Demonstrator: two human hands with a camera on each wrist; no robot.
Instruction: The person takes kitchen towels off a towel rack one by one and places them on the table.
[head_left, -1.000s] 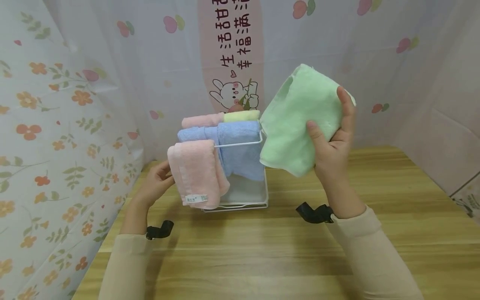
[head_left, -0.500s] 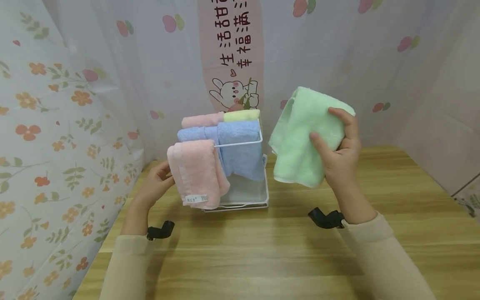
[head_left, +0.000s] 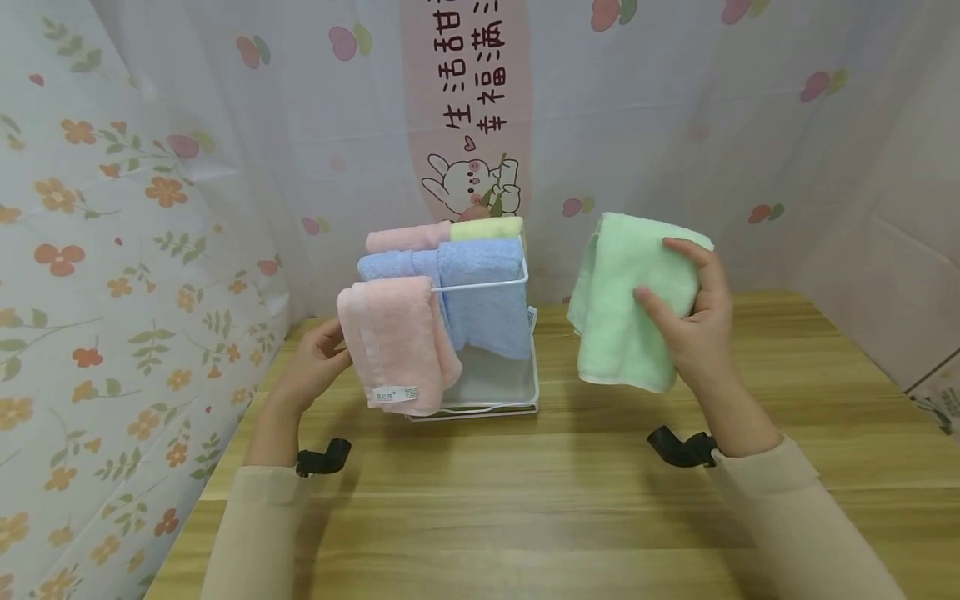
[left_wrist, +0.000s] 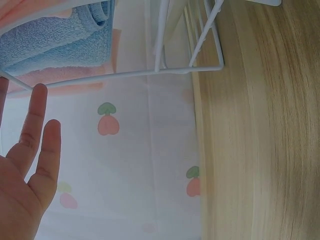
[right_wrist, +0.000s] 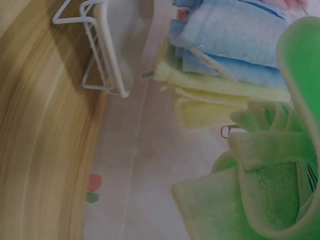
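Observation:
In the head view my right hand (head_left: 697,325) grips a folded light green towel (head_left: 637,308), raised at the right of a white wire towel rack (head_left: 483,286). Its thumb lies across the near face. The towel's folds fill the right of the right wrist view, hiding that hand. My left hand (head_left: 311,367) holds the rack's left side, partly behind a hanging pink towel (head_left: 393,342). In the left wrist view, fingertips (left_wrist: 39,92) meet a wire bar. Blue towels (head_left: 483,292) hang on the middle bar; behind them are another pink towel (head_left: 405,239) and a yellow one (head_left: 487,228).
The rack stands on a wooden table (head_left: 480,508), with a pale tray (head_left: 491,382) at its base. A printed curtain (head_left: 660,100) hangs behind, and a floral one (head_left: 127,275) along the left. Each wrist carries a black mount, such as the right one (head_left: 678,447).
My right hand has lowered the green towel and moved it rightward, away from the rack, uncovering a small tag at the blue towel's edge. My left hand stays at the rack.

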